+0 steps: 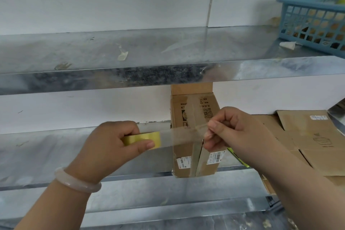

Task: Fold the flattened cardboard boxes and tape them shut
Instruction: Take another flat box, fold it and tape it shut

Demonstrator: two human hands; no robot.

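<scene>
A folded brown cardboard box stands on the metal shelf against the wall, its two front flaps meeting at a seam. My left hand grips a yellowish roll of clear tape just left of the box. My right hand pinches the free end of the tape strip, which stretches across in front of the box. Flattened cardboard boxes lie on the shelf to the right.
An upper metal shelf overhangs the box, with a blue plastic basket at its right end and a small white scrap beside it. A lower shelf edge runs below my wrists. A white bangle is on my left wrist.
</scene>
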